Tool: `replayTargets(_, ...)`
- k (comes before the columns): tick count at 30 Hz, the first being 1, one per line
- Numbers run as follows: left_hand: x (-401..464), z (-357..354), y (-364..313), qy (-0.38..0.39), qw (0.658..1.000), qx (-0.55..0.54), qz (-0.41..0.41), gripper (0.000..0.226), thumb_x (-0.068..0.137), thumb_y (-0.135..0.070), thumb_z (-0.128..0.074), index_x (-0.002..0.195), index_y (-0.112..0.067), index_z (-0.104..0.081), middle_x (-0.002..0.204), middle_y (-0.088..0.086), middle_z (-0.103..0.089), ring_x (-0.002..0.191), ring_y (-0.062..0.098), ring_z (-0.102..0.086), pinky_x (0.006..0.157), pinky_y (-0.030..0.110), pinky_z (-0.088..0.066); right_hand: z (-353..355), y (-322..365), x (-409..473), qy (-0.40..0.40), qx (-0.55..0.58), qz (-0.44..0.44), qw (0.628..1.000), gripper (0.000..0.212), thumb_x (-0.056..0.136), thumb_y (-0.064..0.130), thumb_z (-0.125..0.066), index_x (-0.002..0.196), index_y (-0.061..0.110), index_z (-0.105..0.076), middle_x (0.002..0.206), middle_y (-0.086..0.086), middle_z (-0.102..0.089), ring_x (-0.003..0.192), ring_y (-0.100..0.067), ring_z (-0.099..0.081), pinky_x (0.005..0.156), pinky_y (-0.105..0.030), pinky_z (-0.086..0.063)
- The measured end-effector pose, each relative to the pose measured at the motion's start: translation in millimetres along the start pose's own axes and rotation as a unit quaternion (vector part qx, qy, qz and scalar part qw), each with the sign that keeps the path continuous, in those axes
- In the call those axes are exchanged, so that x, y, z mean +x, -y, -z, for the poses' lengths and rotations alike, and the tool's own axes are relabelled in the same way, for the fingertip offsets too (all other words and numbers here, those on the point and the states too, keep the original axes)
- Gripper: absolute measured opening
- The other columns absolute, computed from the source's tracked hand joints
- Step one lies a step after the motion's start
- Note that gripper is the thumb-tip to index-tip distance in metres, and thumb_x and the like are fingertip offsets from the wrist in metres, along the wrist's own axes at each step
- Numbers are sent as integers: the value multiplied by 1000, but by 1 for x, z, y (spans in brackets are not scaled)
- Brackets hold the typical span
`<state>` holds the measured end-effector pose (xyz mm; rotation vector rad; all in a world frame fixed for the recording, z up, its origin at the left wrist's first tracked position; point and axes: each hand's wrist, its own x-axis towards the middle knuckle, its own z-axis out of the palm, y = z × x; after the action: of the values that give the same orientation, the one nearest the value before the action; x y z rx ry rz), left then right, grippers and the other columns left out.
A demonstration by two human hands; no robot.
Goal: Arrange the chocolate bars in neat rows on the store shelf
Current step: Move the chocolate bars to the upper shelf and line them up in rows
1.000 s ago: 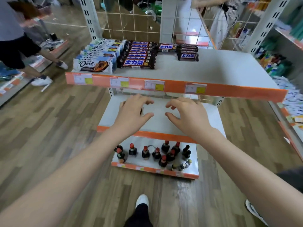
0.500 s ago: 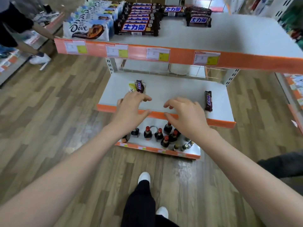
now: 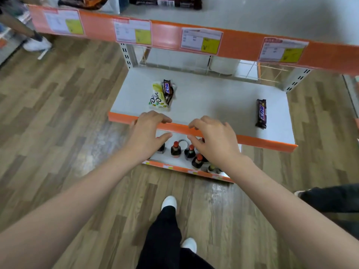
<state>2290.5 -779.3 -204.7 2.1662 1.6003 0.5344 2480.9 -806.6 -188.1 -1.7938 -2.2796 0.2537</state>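
Down at the bottom, two white shoes (image 3: pixel 169 202) and a black trouser leg (image 3: pixel 165 235) are standing on the wooden floor (image 3: pixel 58 123). Two bare arms are reaching forward. The left hand (image 3: pixel 144 135) and the right hand (image 3: pixel 214 141) are hanging side by side in front of the orange edge of the middle shelf (image 3: pixel 213 98). Both hands are holding nothing; their fingers are spread a little and bending softly, and the two hands are staying apart from each other.

Under the hands, small dark bottles with red caps (image 3: pixel 175 149) are standing on the lowest shelf (image 3: pixel 172 166).

On the white middle shelf, a yellow and white Dove bar (image 3: pixel 157 99) is lying near the left front. A dark chocolate bar (image 3: pixel 168 92) is lying against its right side, partly on top of it. Well apart from them, near the right side, another dark chocolate bar (image 3: pixel 261 113) is lying alone, pointing front to back.

Higher up, the top shelf (image 3: pixel 272 16) is showing an orange strip with price tags (image 3: pixel 201 41). More dark bars (image 3: pixel 165 1) are lying at its far edge, cut off by the picture.

Far left, someone else's white shoe (image 3: pixel 37 44) is resting on the floor.
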Motion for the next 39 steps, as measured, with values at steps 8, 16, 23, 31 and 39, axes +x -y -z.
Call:
replayTargets(8, 29, -25, 41, 20, 999, -10, 46, 30, 79, -19, -70, 108, -18, -63, 108, 2, -62, 105, 24, -51, 90, 43, -41, -48, -12, 38, 44, -11, 0, 999, 29, 88, 36, -58, 114, 23, -60, 111, 0, -59, 104, -25, -54, 80, -37, -36)
replayTargets(16, 66, -46, 80, 39, 997, 6, 63, 32, 82, -26, -67, 113, -22, -60, 111, -2, -58, 111, 20, -48, 94, 42, -39, -95, -21, 84, 32, -30, 8, 999, 28, 83, 30, -65, 109, 19, -64, 102, -2, -63, 93, -27, -60, 74, -37, -42)
replayTargets(23, 98, -73, 114, 32, 996, 12, 79, 35, 83, -30, -66, 117, -23, -58, 118, -4, -57, 117, 19, -46, 96, 42, -36, -136, -35, 129, 60, -36, 10, 997, 31, 91, 38, -54, 118, 24, -56, 112, 1, -58, 100, -22, -56, 77, -35, -41)
replayTargets(31, 135, -92, 147, 34, 995, 39, 88, 38, 86, -33, -63, 121, -23, -55, 120, -3, -55, 118, 19, -45, 94, 40, -34, -165, -43, 172, 69, -8, -6, 998, 29, 91, 36, -53, 118, 24, -55, 111, 3, -56, 102, -18, -53, 82, -36, -39)
replayTargets(39, 157, -112, 152, -30, 988, 41, 145, 39, 87, -39, -59, 120, -19, -54, 120, 1, -55, 115, 23, -46, 90, 40, -36, -184, -43, 200, 55, -12, 12, 998, 36, 88, 29, -56, 124, 23, -54, 118, 2, -56, 107, -20, -50, 79, -35, -38)
